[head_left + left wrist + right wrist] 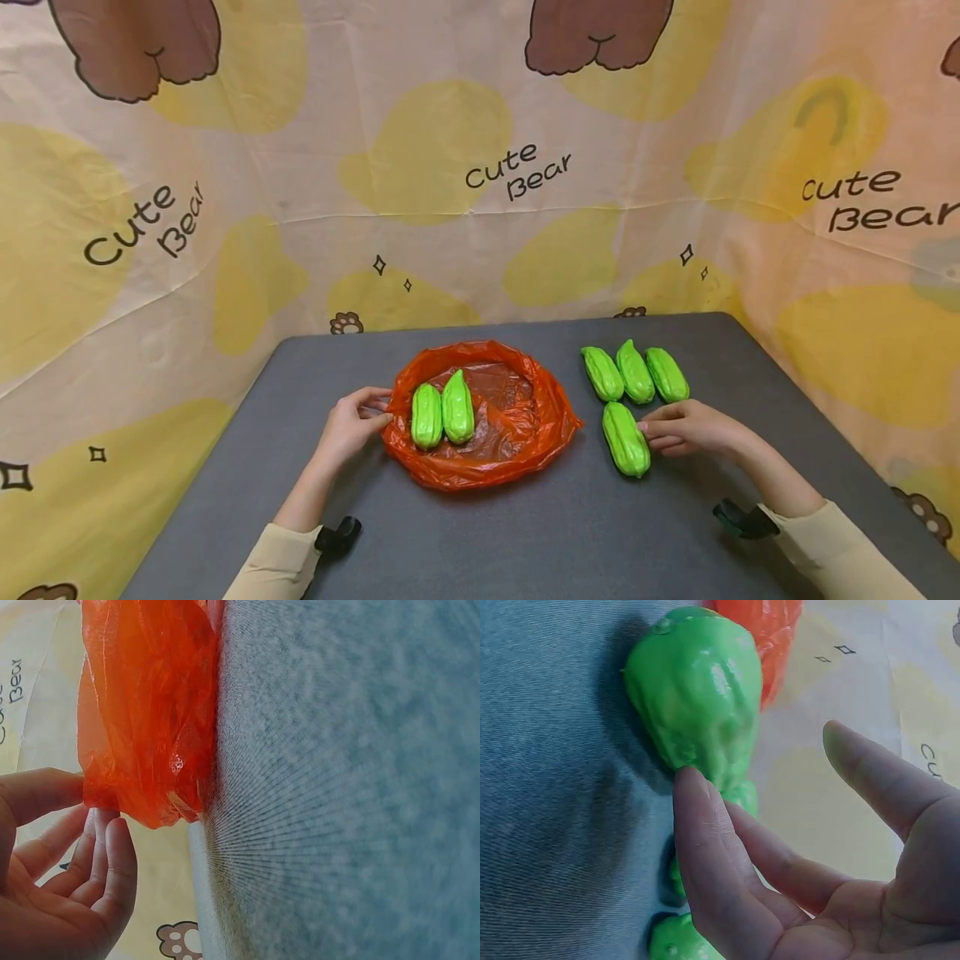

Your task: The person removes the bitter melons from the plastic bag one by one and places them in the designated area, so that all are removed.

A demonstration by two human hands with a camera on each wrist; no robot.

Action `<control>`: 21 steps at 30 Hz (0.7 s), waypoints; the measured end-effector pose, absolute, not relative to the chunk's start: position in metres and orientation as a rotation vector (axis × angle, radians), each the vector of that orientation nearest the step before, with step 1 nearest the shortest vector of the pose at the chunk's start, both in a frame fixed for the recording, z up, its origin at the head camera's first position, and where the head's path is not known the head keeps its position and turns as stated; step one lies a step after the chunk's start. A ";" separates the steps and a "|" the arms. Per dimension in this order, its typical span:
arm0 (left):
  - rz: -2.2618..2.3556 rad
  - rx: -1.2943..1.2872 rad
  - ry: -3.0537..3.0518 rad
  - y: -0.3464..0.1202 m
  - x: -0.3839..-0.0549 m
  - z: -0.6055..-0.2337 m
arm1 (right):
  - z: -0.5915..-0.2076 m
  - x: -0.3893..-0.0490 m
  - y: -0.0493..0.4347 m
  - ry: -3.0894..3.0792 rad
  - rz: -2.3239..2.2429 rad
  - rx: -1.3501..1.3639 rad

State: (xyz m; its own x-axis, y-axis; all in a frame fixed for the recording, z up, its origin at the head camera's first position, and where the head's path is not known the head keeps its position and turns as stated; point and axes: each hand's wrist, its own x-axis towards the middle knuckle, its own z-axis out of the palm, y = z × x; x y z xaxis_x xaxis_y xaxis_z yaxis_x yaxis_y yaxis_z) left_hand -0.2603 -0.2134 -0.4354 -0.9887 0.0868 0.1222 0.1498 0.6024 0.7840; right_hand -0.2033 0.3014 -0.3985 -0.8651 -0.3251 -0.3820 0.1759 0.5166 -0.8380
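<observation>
An orange-red plastic bag [553, 417] stands with its mouth spread wide on the table. My left hand [358, 421] pinches the left edge of the bag between thumb and fingers, as the left wrist view confirms. Inside, two bright green, ridged bitter melons [427, 417] lie side by side at the left. To the right of the bag, a single bitter melon [626, 440] rests on the table. Beside its right side is my right hand [693, 427]; in the right wrist view the fingertips [690, 787] are at the melon, with the thumb held apart.
Behind that single melon, three more bitter melons [635, 372] lie in a row. Everything sits on a dark grey table [465, 542]. A printed cloth [450, 167] with "Cute Bear" lettering hangs around the table's back and sides.
</observation>
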 end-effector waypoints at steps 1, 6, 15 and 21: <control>-1.352 -0.202 -2.749 -0.213 -0.260 -0.436 | -0.397 -0.204 0.301 2.263 -1.328 -0.119; -1.361 -0.191 -2.742 -0.213 -0.261 -0.436 | -0.389 -0.207 0.296 2.284 -1.334 -0.095; -1.368 -0.197 -2.728 -0.213 -0.260 -0.437 | -0.378 -0.216 0.284 2.290 -1.373 -0.128; -1.365 -0.200 -2.727 -0.213 -0.261 -0.437 | -0.371 -0.222 0.272 2.281 -1.409 -0.176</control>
State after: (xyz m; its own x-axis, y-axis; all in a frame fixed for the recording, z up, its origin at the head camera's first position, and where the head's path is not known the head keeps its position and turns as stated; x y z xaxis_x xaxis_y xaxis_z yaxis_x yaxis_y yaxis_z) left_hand -0.2607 -0.2132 -0.4374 -0.9878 0.0784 0.1347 0.1548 0.5933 0.7900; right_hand -0.2219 0.2721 -0.3707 -0.8904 -0.3359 -0.3071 0.1243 0.4698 -0.8740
